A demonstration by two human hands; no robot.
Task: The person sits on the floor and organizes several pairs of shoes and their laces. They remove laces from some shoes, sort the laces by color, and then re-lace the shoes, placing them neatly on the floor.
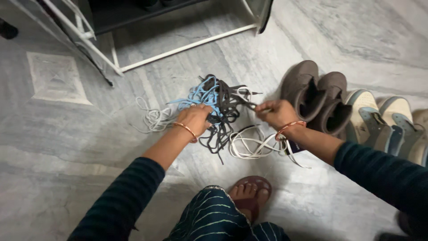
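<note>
You are crouched over a grey marbled floor (pixel 67 143), with the white metal frame of a rack (pixel 187 44) standing at the top of the view. In front of you lies a tangle of laces: dark grey laces (pixel 225 111) in the middle, blue laces (pixel 203 94) mixed into them on the upper left, a loose white lace (pixel 154 118) off to the left, and white laces (pixel 252 145) looped on the floor just below your right wrist. Your left hand (pixel 196 119) is closed around a bunch of the dark grey and blue laces, holding the bundle up off the floor. Your right hand (pixel 276 112) pinches one dark grey strand and draws it taut out of the tangle. Just right of that hand stand brown boots (pixel 318 96), and beside them grey and cream sneakers (pixel 383 125). Your sandalled foot (pixel 249 194) rests below the pile.
</note>
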